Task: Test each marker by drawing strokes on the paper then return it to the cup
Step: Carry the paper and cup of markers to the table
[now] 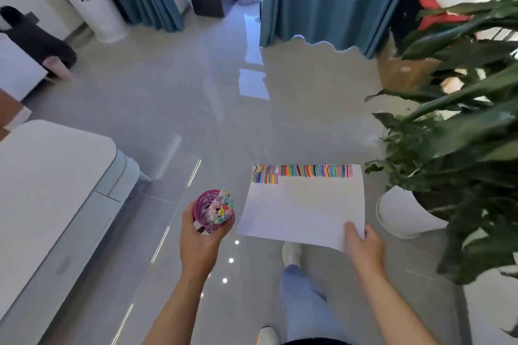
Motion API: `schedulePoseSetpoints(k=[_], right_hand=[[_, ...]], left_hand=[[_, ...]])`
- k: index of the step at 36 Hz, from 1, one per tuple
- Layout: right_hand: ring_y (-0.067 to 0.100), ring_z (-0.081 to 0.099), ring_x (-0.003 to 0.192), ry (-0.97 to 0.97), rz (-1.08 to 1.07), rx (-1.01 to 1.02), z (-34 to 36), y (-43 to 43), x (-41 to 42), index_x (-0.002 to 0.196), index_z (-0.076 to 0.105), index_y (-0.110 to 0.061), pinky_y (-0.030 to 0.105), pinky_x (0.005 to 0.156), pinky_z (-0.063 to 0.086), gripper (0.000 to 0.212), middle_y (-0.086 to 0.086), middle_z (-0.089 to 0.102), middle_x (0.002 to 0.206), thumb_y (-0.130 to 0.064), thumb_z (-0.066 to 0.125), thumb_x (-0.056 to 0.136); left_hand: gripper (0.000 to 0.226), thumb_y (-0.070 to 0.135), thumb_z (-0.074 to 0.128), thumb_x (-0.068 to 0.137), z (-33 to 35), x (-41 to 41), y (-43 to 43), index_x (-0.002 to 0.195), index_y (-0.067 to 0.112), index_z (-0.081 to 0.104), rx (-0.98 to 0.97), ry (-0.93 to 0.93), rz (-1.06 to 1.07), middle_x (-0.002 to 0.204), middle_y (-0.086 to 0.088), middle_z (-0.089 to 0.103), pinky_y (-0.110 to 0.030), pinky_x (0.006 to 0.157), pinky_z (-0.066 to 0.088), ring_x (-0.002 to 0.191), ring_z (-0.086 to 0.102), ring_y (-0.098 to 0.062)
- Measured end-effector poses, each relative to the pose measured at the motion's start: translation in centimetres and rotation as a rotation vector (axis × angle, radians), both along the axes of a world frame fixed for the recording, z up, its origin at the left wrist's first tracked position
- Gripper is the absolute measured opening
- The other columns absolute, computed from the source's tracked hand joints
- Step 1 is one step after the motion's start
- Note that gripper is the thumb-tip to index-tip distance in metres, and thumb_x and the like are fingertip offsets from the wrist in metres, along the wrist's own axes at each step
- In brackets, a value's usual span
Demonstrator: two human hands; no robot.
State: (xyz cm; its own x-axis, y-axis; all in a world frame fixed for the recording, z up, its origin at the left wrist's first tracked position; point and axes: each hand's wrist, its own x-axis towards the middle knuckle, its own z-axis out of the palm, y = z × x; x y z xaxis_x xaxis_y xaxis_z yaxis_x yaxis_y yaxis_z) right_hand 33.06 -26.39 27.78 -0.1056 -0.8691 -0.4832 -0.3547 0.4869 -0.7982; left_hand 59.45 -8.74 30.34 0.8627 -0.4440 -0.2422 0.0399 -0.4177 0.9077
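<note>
Purple cup [202, 211] packed with capped markers [221, 207] beside white paper [302, 210] edged with coloured strokes.

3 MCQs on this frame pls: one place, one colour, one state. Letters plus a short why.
1. Where are the strokes on the paper?
A. near edge
B. far edge
C. centre

2. What colour is the cup?
A. purple
B. yellow
C. black

3. What is the right hand doing?
A. drawing
B. hanging free
C. holding the paper's corner

Answers:
1 B, the coloured band runs along the far edge.
2 A, the left hand holds a purple cup of markers.
3 C, its fingers lie on the near corner.
</note>
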Motion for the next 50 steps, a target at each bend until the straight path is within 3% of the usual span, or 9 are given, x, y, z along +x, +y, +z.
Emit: schedulePoseSetpoints(k=[5,10,19,25,28,34,39,44,50], right_hand=[[0.025,0.065,0.091,-0.018,0.072,-0.012,0.4,-7.4,4.9,0.113,0.072,-0.001,0.032,0.081,0.048,0.022,0.014,0.074,0.103,-0.010,0.061,0.097],[0.022,0.064,0.083,-0.013,0.171,-0.030,0.9,-13.7,9.5,0.115,0.072,-0.004,0.028,0.066,0.047,0.021,0.012,0.075,0.103,-0.011,0.061,0.098],[0.026,0.065,0.091,0.018,0.272,-0.037,1.2,-21.5,19.3,0.112,0.071,-0.002,0.035,0.079,0.048,0.019,0.012,0.071,0.100,-0.012,0.063,0.098],[0.025,0.062,0.076,0.030,0.324,-0.039,0.2,-25.9,28.6,0.099,0.070,-0.006,0.036,0.070,0.047,0.010,0.011,0.070,0.087,-0.013,0.062,0.097],[0.019,0.057,0.066,0.057,0.362,-0.035,-0.5,-27.9,34.3,0.095,0.069,-0.005,0.030,0.061,0.044,0.014,0.008,0.067,0.081,-0.016,0.061,0.097],[0.025,0.059,0.075,0.049,0.459,-0.016,-0.4,-30.9,46.5,0.091,0.069,-0.006,0.032,0.064,0.045,0.016,0.009,0.068,0.083,-0.016,0.059,0.097],[0.016,0.049,0.061,0.052,0.480,-0.012,0.0,-33.3,54.6,0.077,0.064,-0.015,0.032,0.058,0.040,0.020,-0.002,0.059,0.067,-0.018,0.060,0.095],[0.030,0.065,0.085,0.071,0.556,0.005,0.1,-36.3,61.3,0.099,0.071,-0.010,0.045,0.082,0.054,0.016,0.012,0.073,0.093,-0.021,0.060,0.097],[0.021,0.062,0.077,0.040,0.603,-0.013,-0.4,-41.6,70.3,0.099,0.069,-0.010,0.032,0.066,0.047,0.014,0.008,0.072,0.091,-0.020,0.059,0.098]], left_hand=[[0.080,0.030,0.097,0.058,0.2,3.7,-5.8,0.118,0.053,0.050,-0.019,-0.008,0.050,0.107,0.033,0.062,-0.026,0.078,0.053,0.089,0.065,0.010],[0.085,0.034,0.098,0.056,0.5,6.8,-10.4,0.122,0.053,0.049,-0.029,-0.012,0.110,0.110,0.028,0.063,-0.024,0.078,0.054,0.092,0.065,0.007],[0.081,0.031,0.097,0.058,0.2,14.2,-15.5,0.121,0.048,0.049,-0.024,0.018,0.247,0.104,0.033,0.064,-0.025,0.077,0.051,0.090,0.066,0.008],[0.080,0.027,0.096,0.060,-0.6,22.5,-18.6,0.123,0.045,0.051,-0.039,0.014,0.297,0.108,0.031,0.064,-0.021,0.078,0.052,0.093,0.066,0.007],[0.079,0.029,0.097,0.059,-0.8,27.6,-19.9,0.123,0.045,0.053,-0.047,0.015,0.309,0.109,0.029,0.064,-0.025,0.082,0.054,0.098,0.067,-0.001],[0.080,0.052,0.091,0.047,-0.5,37.6,-22.0,0.117,0.052,0.052,-0.055,0.025,0.350,0.113,0.018,0.068,-0.040,0.090,0.056,0.104,0.068,-0.012],[0.084,0.056,0.090,0.048,0.0,44.6,-23.6,0.122,0.050,0.051,-0.023,0.007,0.362,0.113,0.022,0.066,-0.045,0.093,0.056,0.104,0.067,-0.009],[0.086,0.057,0.091,0.049,0.1,50.4,-26.0,0.123,0.051,0.049,-0.021,0.015,0.404,0.113,0.022,0.066,-0.041,0.089,0.057,0.102,0.068,-0.006],[0.082,0.050,0.093,0.050,-1.1,57.3,-30.2,0.120,0.050,0.052,-0.026,0.003,0.479,0.110,0.024,0.066,-0.033,0.085,0.057,0.098,0.069,-0.002]])
